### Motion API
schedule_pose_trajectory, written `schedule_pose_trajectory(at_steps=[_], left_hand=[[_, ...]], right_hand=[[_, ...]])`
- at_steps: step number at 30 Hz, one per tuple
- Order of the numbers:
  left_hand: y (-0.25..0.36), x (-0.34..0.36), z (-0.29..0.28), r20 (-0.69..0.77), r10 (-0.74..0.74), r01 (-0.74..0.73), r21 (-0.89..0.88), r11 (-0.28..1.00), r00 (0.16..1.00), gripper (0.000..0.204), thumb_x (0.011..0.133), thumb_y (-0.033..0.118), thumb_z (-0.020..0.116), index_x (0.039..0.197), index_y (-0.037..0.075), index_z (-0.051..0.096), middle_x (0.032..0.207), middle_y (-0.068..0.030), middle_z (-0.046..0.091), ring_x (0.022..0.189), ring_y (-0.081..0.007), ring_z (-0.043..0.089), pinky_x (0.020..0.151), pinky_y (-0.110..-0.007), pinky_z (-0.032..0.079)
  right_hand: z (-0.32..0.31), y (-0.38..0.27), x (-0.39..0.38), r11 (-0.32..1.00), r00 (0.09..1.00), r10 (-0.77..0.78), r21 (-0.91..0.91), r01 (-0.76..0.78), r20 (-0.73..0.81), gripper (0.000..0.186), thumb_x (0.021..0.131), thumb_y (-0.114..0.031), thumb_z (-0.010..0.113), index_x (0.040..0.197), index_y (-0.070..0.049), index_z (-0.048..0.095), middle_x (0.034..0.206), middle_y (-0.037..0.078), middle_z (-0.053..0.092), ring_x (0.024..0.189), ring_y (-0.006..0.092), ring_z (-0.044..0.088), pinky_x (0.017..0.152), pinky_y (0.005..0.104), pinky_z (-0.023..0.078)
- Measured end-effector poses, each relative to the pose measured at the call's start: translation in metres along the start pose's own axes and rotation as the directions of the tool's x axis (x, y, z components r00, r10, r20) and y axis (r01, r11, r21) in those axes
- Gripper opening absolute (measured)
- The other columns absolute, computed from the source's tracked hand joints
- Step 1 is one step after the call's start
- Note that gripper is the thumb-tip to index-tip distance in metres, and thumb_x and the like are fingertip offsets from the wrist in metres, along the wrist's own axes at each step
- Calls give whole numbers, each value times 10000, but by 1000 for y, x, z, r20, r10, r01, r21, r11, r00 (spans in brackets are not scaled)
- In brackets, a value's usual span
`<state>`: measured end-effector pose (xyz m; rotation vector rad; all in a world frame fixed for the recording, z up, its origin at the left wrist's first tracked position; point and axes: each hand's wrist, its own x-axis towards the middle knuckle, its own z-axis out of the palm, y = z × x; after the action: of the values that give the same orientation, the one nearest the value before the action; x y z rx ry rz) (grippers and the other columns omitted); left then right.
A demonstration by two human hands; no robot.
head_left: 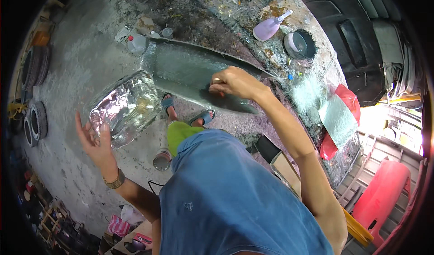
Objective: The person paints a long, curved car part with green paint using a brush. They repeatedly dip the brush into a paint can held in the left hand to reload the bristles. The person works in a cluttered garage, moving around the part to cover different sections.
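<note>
A long grey trough-shaped panel (190, 69) lies across the middle, its upper face slightly glossy. Over its right half hangs the right hand (235, 83), fingers curled in; I cannot tell what, if anything, it grips. Far right stands a dark-walled bucket (300, 44) with a greyish inside — its contents are unclear. Just beside it a lilac bottle (269, 28) with a long pale neck lies tilted. Past the trough's far left end are a translucent jug (136, 43) with a red cap and a small clear cup (167, 31); a tin (161, 160) sits near, left of the person's feet.

Of the other things, a large black panel (343, 33) fills the far right, and a red moulded panel (384, 194) leans at the near right. Crumpled shiny film (131, 106) is bunched left of the trough; the left hand (96, 142) is spread open at its near left edge, holding nothing — whether the thumb touches is hard to tell. A pale sheet (339, 124) lies over red plastic (328, 148). The blue shirt (235, 191) blocks the near middle.

Stained concrete floor (77, 87) spreads left, with tyres (36, 67) along that side; the blotched bench (275, 58) runs along the right.
</note>
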<state>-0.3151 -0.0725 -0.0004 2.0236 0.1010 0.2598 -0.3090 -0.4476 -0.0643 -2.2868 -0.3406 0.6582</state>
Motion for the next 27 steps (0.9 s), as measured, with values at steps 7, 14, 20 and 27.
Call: schedule_pose_trajectory(at_steps=[7, 14, 20, 27], left_hand=[[-15, 22, -20, -46, -25, 24, -29, 999, 999, 642, 852, 120, 649, 1417, 75, 348, 1107, -80, 496, 1038, -166, 489, 942, -310, 373], [-23, 76, -29, 23, -8, 9, -36, 999, 1000, 621, 858, 121, 630, 1412, 60, 354, 1095, -79, 517, 981, -161, 520, 909, -287, 404], [-23, 122, -41, 54, 21, -21, -1, 1000, 998, 594, 877, 153, 612, 1410, 72, 364, 1100, -62, 543, 943, -122, 511, 828, -235, 410], [-42, 154, -69, 87, -8, 17, -98, 995, 996, 631, 875, 125, 599, 1431, 55, 308, 1123, -76, 515, 994, -125, 503, 873, -243, 409]], right_hand=[[33, 1, -91, 992, 950, 7, 119, 32, -313, 173, 824, -126, 611, 957, -27, 659, 855, 144, 624, 740, 284, 609, 664, 374, 487], [17, -25, -139, 931, 787, 365, 194, -309, -497, 155, 841, -109, 607, 961, -18, 643, 767, 141, 619, 654, 270, 602, 599, 332, 478], [57, -49, -75, 883, 698, 377, 9, -469, -609, 108, 876, -157, 588, 907, -54, 578, 840, 155, 622, 739, 352, 611, 621, 422, 479], [81, -72, 36, 969, 750, 247, 136, -208, -614, 135, 885, -194, 580, 884, -60, 592, 839, 139, 610, 732, 350, 597, 625, 424, 472]])
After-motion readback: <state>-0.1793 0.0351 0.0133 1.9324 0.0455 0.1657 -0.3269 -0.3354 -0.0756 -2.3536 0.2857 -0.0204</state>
